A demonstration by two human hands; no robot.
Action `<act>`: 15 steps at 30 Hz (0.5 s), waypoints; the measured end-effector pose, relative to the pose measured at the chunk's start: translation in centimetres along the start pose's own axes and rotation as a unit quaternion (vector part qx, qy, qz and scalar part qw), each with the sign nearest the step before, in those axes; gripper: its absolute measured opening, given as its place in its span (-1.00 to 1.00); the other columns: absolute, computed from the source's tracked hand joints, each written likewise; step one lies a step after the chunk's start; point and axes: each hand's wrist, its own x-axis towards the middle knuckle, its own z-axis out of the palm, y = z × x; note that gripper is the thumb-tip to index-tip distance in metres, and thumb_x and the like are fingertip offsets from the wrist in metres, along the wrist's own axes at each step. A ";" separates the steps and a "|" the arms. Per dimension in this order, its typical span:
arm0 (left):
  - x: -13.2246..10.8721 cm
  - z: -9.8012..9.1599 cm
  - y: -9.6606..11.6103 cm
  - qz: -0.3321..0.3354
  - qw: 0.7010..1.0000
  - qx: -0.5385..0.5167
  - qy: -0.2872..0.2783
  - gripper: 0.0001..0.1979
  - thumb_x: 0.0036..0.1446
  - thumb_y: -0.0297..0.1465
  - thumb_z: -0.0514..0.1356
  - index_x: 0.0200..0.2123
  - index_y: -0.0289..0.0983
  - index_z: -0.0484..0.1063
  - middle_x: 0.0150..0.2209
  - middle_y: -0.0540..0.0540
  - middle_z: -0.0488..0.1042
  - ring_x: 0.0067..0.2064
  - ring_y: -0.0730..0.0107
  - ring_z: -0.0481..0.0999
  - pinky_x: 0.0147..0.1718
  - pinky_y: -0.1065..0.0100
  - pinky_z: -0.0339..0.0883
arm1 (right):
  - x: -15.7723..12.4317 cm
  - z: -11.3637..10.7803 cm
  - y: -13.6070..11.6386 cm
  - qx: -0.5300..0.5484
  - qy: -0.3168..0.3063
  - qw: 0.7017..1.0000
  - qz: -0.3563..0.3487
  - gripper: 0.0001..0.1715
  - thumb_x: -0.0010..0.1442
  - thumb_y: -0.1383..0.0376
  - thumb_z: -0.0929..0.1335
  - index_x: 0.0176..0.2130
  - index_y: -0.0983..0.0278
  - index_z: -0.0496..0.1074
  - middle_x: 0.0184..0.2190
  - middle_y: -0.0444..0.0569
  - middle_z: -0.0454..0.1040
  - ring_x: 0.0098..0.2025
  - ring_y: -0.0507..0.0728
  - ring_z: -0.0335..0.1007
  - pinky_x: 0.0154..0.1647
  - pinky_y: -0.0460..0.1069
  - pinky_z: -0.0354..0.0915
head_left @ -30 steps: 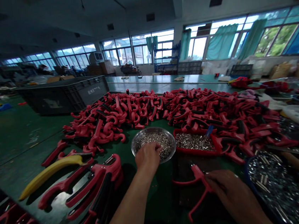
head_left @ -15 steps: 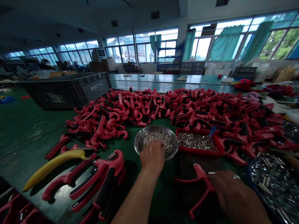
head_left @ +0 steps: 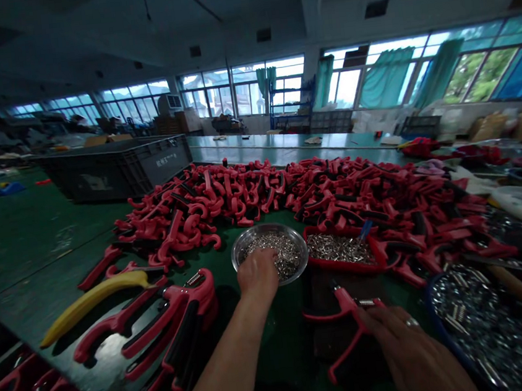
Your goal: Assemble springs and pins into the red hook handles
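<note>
R hand (head_left: 404, 339) has slid back a bit vs 0.5 s ago (head cam), baring more spring (head_left: 367, 302); it's clamped on tool (head_left: 345, 300), nr red tray (head_left: 379, 254). L hand (head_left: 257, 273) dips into bowl (head_left: 302, 253) w/ metal bits (head_left: 289, 250), can't tell if pinched.

One head-worn view, facing forward and down, left fingers (head_left: 268, 255) and right fingers (head_left: 375, 319) close, windows (head_left: 244, 90) far ahead

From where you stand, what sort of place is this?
Probably a factory workshop: a large heap of loose red handles covers much of the table, with a round bowl and a red tray full of small metal pieces.
</note>
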 end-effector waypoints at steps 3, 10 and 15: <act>-0.3 -0.5 0.4 0.009 0.999 -0.039 0.011 -0.75 0.13 -0.45 0.04 -0.15 -0.16 0.43 -0.12 -0.11 0.43 -0.13 0.22 0.41 -0.16 0.24 0.23 | -0.6 0.3 0.2 0.089 0.009 0.995 0.035 -0.52 0.13 0.40 0.19 0.06 0.29 0.24 -0.09 0.09 0.41 -0.06 0.20 0.33 -0.17 0.09 0.39; -3.6 1.1 5.2 0.134 0.952 -0.228 -0.153 -0.90 0.04 -0.39 0.16 -0.36 -0.25 0.46 -0.40 0.04 0.52 -0.36 0.47 0.47 -0.37 0.50 0.31 | -1.4 0.0 0.6 0.217 0.059 0.967 0.121 -0.58 0.17 0.31 0.22 0.05 0.23 0.20 -0.06 0.07 0.39 -0.02 0.17 0.31 -0.13 0.07 0.38; -4.8 2.8 7.0 0.110 0.870 -0.382 -0.292 -0.85 -0.02 -0.39 0.19 -0.37 -0.36 0.44 -0.40 -0.08 0.51 -0.40 0.46 0.45 -0.39 0.45 0.29 | -1.9 0.2 0.6 0.252 0.041 0.956 0.142 -0.58 0.16 0.34 0.24 0.04 0.18 0.23 -0.04 0.03 0.37 0.01 0.15 0.28 -0.07 0.08 0.34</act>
